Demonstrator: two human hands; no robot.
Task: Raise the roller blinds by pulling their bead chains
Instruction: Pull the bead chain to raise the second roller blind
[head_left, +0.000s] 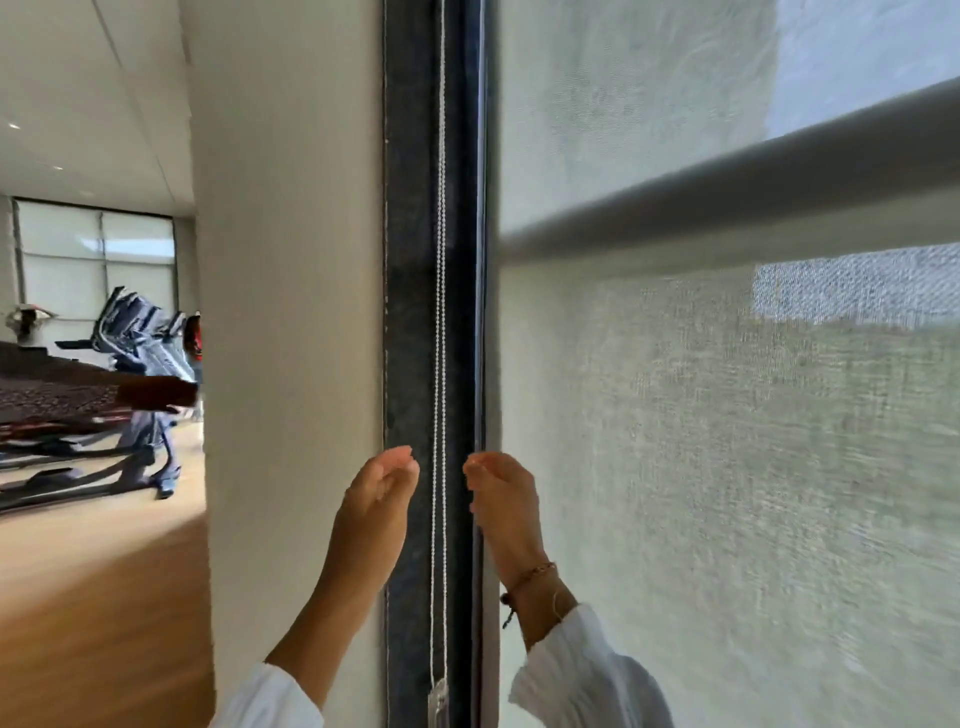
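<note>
Bead chain (439, 312): hung vertically at 12 o'clock, untouched.
Left hand (382, 491): loosely curled, nothing held.
Right hand (501, 486): loosely curled, nothing held.
Writing: none readable.

Both arms in loose white sleeves (582, 675), bare hands, right wrist has thin beaded bracelet (532, 573) plus dark cord.

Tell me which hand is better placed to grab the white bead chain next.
Probably left. The left hand has its fingertips nearest the white bead chain; the right hand sits slightly farther, beside the grey fabric blind. Neither hand touches it.
</note>
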